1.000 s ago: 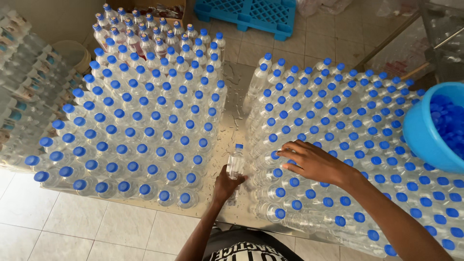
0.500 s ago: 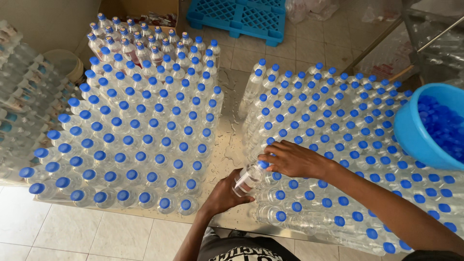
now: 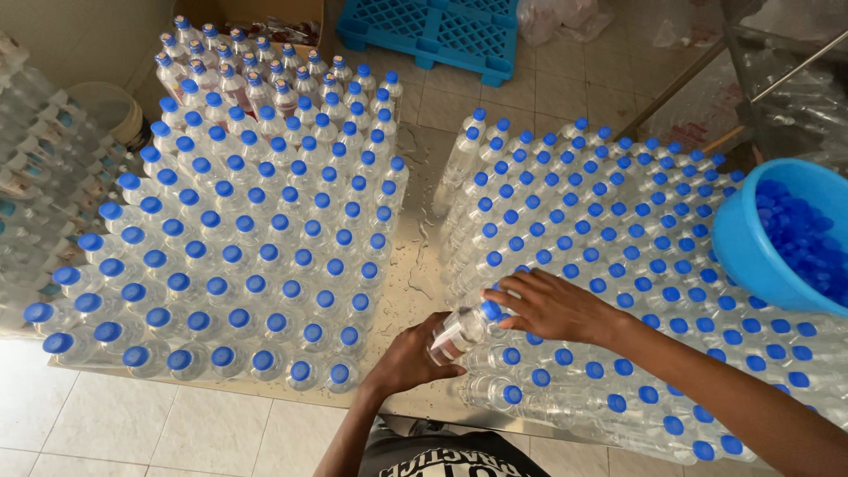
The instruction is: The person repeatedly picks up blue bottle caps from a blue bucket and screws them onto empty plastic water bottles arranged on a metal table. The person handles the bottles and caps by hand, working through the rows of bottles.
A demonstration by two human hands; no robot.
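Low in the middle of the frame, the left hand (image 3: 408, 358) curls closed around the body of a clear plastic bottle (image 3: 461, 330), held tilted. The right hand (image 3: 552, 305) has its fingers bent over the bottle's blue cap (image 3: 491, 310), gripping it. Capped bottles (image 3: 247, 238) stand massed at left and right; a blue basin (image 3: 751, 247) of caps sits at the right edge.

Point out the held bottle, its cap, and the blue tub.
Bottle (image 3: 455, 336), head view, on its clear body.
Cap (image 3: 491, 310), head view, on the blue top.
Tub (image 3: 751, 252), head view, on its outer wall.
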